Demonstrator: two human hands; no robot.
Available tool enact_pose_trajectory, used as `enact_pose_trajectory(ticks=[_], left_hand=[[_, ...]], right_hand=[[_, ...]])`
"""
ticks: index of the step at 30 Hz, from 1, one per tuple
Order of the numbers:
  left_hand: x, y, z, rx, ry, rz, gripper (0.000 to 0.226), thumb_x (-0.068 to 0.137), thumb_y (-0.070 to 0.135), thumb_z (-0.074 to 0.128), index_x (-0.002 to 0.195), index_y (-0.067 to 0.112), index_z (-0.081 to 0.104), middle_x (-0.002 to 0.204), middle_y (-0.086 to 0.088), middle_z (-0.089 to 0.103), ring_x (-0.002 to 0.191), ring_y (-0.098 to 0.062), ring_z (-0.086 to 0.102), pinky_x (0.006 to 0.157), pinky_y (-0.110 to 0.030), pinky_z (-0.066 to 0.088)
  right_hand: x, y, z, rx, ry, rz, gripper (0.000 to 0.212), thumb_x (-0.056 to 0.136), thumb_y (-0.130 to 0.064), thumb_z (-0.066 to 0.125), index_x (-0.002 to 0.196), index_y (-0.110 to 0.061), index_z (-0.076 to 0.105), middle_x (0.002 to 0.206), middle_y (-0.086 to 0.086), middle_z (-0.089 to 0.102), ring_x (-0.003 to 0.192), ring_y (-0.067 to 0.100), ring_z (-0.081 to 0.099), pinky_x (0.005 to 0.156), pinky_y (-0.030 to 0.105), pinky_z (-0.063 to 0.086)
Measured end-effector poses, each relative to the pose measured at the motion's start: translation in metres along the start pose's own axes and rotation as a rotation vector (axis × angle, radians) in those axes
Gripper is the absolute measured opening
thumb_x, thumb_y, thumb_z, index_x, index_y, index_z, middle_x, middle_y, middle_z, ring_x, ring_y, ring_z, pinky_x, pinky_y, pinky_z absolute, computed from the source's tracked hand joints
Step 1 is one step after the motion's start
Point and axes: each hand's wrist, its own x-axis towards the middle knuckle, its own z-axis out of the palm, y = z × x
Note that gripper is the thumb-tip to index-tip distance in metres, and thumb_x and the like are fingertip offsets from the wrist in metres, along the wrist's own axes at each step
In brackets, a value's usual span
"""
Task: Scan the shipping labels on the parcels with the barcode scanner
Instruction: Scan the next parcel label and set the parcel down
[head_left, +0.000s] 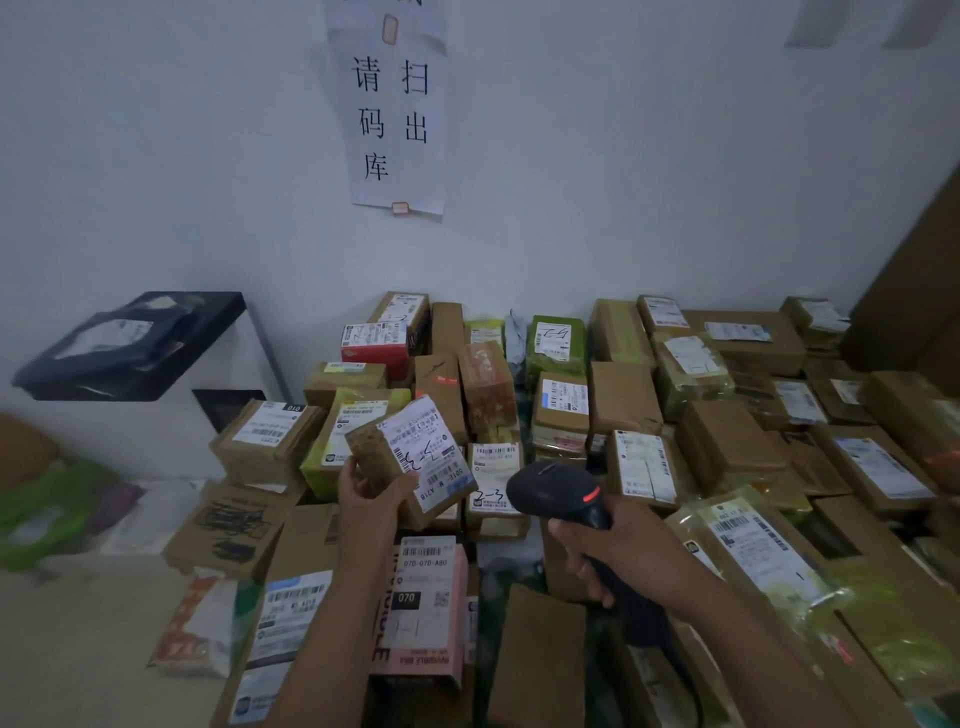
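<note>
**Desk:** Above a heap of parcels (597, 415) stacked against a white wall (156, 156), your left hand (371, 493) lifts a small brown carton (410, 460) — fingers wrapped around its lower left corner, the white shipping label (428, 454) tilted up toward you. Where is the scanner?

**Field:** Your right hand (618, 551) has its fingers closed around the handle of the black barcode scanner (558, 493), just right of the lifted carton. Its head faces the label, apart from it, with a red mark lit on its side.

**Desk:** What do the boxes hold?

**Field:** You cannot tell — every carton is taped shut. Only the clear plastic mailer (769, 551) at right shows something yellow-green inside, too blurred to name. A pink box (423, 608) lies below your left wrist, printed "070".

**Desk:** And what is cut off?

**Field:** Your forearms cover the boxes nearest you, and the heap runs out of frame at right and bottom. A black tray (135, 343) on the left holds a dark bagged parcel. The paper notice (392, 114) on the wall loses its top edge; most label print is unreadable.
</note>
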Motion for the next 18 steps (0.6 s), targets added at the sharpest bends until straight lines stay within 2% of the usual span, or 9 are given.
enact_pose_trajectory(ticks=[2,5,10,12,15,18], left_hand=[[-0.001,-0.001,0.000,0.019,0.000,-0.002,0.101,0.058,0.035,0.086,0.145,0.043,0.035,0.123,0.005,0.063,0.104,-0.018,0.067,0.083,-0.044,0.059],[-0.003,-0.003,-0.001,0.040,-0.003,0.000,0.100,0.056,0.041,0.085,0.142,0.048,0.035,0.119,0.010,0.064,0.099,-0.014,0.069,0.073,-0.036,0.060],[-0.006,-0.005,0.000,0.100,-0.010,0.022,0.094,0.068,0.036,0.087,0.144,0.050,0.032,0.109,0.017,0.063,0.083,-0.004,0.071,0.054,-0.017,0.055],[-0.007,-0.004,0.000,0.091,-0.009,0.028,0.092,0.072,0.032,0.086,0.145,0.048,0.031,0.110,0.016,0.062,0.087,-0.005,0.070,0.053,-0.016,0.054],[-0.008,-0.003,0.001,0.077,-0.014,0.037,0.090,0.075,0.029,0.084,0.146,0.045,0.032,0.116,0.010,0.063,0.095,-0.011,0.069,0.060,-0.023,0.057],[-0.011,-0.002,0.005,0.112,-0.024,0.046,0.087,0.076,0.030,0.083,0.146,0.044,0.032,0.117,0.007,0.063,0.089,-0.012,0.070,0.058,-0.024,0.057]], right_hand=[[-0.002,-0.002,-0.001,-0.022,-0.008,-0.011,0.033,0.090,-0.033,0.069,0.081,-0.001,0.065,0.067,0.018,0.070,0.044,0.019,0.059,0.045,0.027,0.049],[-0.003,-0.002,-0.003,-0.046,-0.023,-0.010,0.040,0.089,-0.036,0.069,0.081,0.004,0.067,0.070,0.026,0.068,0.046,0.024,0.058,0.046,0.027,0.048],[-0.003,-0.003,-0.002,-0.041,-0.057,-0.002,0.030,0.090,-0.035,0.069,0.085,-0.006,0.066,0.068,0.013,0.071,0.045,0.018,0.059,0.046,0.027,0.049],[-0.003,-0.002,-0.001,-0.038,-0.071,0.004,0.026,0.091,-0.034,0.068,0.089,-0.009,0.066,0.066,0.007,0.071,0.045,0.017,0.059,0.047,0.027,0.049],[-0.002,-0.001,-0.001,-0.035,-0.081,0.017,0.026,0.091,-0.035,0.068,0.092,-0.009,0.067,0.068,0.007,0.071,0.046,0.017,0.060,0.048,0.027,0.049],[-0.002,0.001,-0.002,-0.024,-0.076,0.017,0.026,0.091,-0.034,0.069,0.091,-0.009,0.067,0.071,0.009,0.072,0.047,0.018,0.060,0.047,0.027,0.049]])
